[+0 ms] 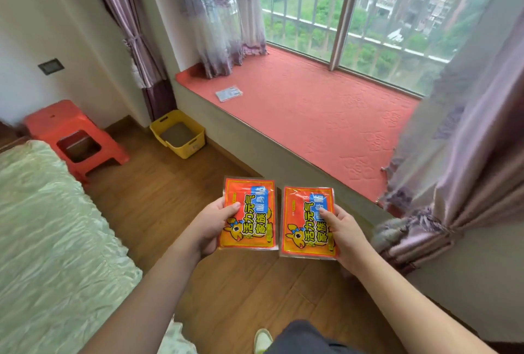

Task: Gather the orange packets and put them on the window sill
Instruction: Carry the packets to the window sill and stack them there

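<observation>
While both arms reach forward over the wood floor (158, 194), each hand holds one orange packet face up, side by side, not touching, a thin gap between them. Left hand (211, 226) pinches the left packet (249, 214) at its left edge, thumb on top of the print, other fingers tucked under and hidden. Right hand (344, 233) pinches the right packet (307, 221) at its right edge, thumb on top, fingers underneath, not visible. Both packets hang in the air above the floor, just short of the sill (312, 106), neither on it. Right packet sits slightly lower in frame than the left. Sill has a red quilted cover; a small greyish flat packet (229, 93) lies on it near the left front corner, well apart from the hands. Purple curtains (465, 138) hang at both ends of the window (397, 24), right one tied back near the right hand. Yellow bin (178, 133) stands on the floor against the sill base, orange stool (75, 139) to its left by the wall. Bed (51, 226) with pale green cover at the left edge. A shoe (262, 339) and dark trouser leg show at the bottom.
</observation>
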`<state>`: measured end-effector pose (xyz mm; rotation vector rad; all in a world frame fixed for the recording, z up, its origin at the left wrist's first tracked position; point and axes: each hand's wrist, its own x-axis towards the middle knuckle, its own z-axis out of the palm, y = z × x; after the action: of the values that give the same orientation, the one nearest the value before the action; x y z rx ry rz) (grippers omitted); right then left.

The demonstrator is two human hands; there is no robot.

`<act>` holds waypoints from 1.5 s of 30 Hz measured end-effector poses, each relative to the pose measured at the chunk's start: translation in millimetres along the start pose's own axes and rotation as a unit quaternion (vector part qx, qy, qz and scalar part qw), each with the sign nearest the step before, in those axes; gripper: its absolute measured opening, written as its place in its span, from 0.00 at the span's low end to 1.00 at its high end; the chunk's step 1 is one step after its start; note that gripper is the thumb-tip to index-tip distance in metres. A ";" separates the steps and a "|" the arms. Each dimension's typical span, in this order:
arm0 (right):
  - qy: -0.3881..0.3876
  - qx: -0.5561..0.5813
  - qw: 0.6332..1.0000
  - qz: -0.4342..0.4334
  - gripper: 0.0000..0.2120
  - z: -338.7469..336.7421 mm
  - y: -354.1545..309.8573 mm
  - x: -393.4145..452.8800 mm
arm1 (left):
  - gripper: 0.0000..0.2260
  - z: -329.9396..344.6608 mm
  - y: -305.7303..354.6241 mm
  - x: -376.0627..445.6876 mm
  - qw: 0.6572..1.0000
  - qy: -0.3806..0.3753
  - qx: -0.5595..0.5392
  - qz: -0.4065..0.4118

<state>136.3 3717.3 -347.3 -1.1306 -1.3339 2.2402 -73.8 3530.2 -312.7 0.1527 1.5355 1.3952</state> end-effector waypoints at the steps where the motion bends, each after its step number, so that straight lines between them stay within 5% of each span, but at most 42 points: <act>1: -0.004 -0.001 1.000 0.002 0.08 4.2 -5.6 10.9 | 0.07 -2.3 7.7 7.2 1.000 0.001 -0.003 0.000; 26: -0.156 -0.088 0.983 0.033 0.07 113.1 -130.4 303.8 | 0.09 -52.5 148.7 183.1 0.981 0.188 -0.057 0.005; 45: -0.122 -0.104 0.986 0.048 0.07 313.5 -159.7 476.5 | 0.08 -270.7 270.1 307.3 0.985 0.157 -0.064 0.018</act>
<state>-428.4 3895.9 -357.8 -1.0309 -1.6774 2.4176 -551.9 3640.0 -321.2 -0.1261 1.6967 1.5991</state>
